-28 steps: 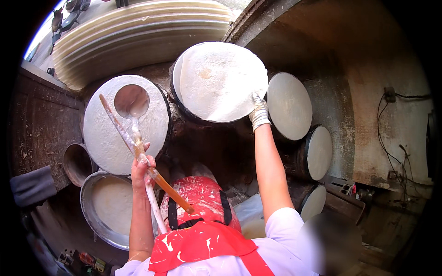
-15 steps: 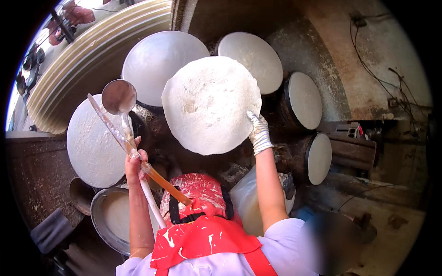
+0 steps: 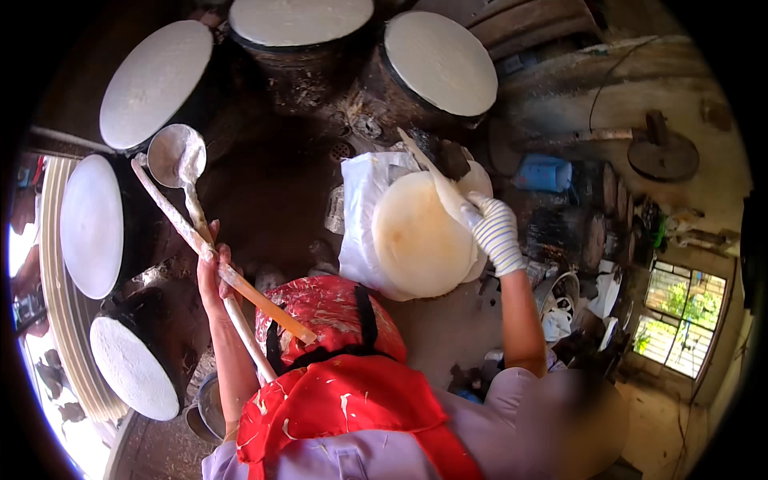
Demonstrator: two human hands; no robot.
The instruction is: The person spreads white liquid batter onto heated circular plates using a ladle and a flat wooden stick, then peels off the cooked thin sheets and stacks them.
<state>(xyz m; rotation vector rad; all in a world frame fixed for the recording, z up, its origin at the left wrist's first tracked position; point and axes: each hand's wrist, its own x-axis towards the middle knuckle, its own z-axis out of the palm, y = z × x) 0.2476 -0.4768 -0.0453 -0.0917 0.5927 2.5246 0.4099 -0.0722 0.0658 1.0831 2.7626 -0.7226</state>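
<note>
My left hand (image 3: 214, 272) is closed round two long handles together. One belongs to a metal ladle (image 3: 170, 157) caked with white batter; the other is a flat wooden stick (image 3: 172, 212) with batter along its far part, crossing the ladle's handle. In a striped glove, my right hand (image 3: 498, 234) pinches the edge of a thin round flatbread (image 3: 438, 180), seen nearly edge-on. Just below it lies a pile of pale round flatbreads (image 3: 420, 240), the top one browned in the middle. The pile rests on a white plastic sheet (image 3: 358, 196).
Several drum-shaped stoves with white round tops, such as one at the upper right (image 3: 440, 62), stand in an arc ahead and left. A ribbed curved panel (image 3: 68, 304) is at far left. A blue container (image 3: 544, 173) and a barred window (image 3: 682, 308) are at right.
The view has turned to the right. My right hand has brought the flatbread from in front of the stoves to above the pile, tilting it edge-on. My left hand keeps the ladle and stick.
</note>
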